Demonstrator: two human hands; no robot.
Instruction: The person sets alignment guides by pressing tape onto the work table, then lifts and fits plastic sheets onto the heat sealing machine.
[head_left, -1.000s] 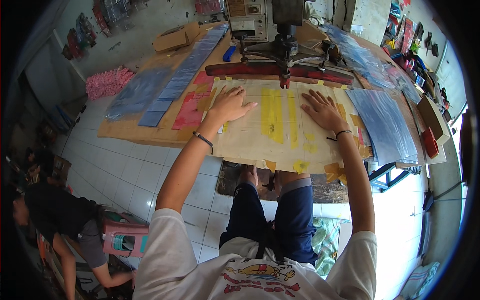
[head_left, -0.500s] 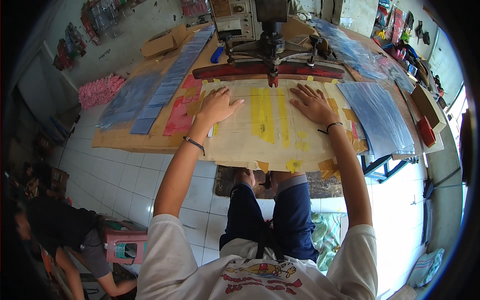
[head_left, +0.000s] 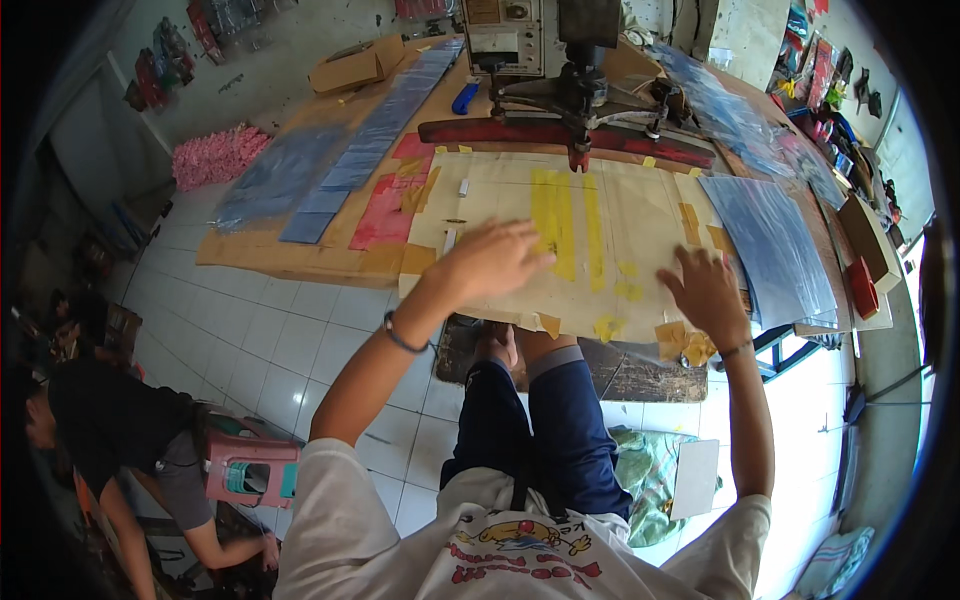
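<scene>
A cream sheet (head_left: 490, 200) with yellow tape strips down its middle and brown tape at its edges lies on the worktable. My left hand (head_left: 490, 262) hovers over or lightly touches its near left part, fingers stretched out and holding nothing. At the sheet's near right edge my right hand (head_left: 708, 295) is open with fingers spread; whether it touches the sheet I cannot tell. Just beyond the sheet, a press machine's long red-edged bar (head_left: 480, 132) hangs under a dark metal bracket (head_left: 585, 95). Two small white pieces lie on the sheet's left side, one a white block (head_left: 463, 187).
Bluish clear plastic sheets (head_left: 775, 245) are stacked right of the cream sheet, and more plastic strips (head_left: 375, 140) lie left. A blue-handled cutter (head_left: 465, 97) rests by the press. The wooden table (head_left: 240, 252) ends before my knees. A person (head_left: 120, 430) bends down at lower left.
Both hands have drawn back toward me from the far part of the cream sheet. The left has come nearer the middle, the right nearer the right edge. The view has shifted slightly.
</scene>
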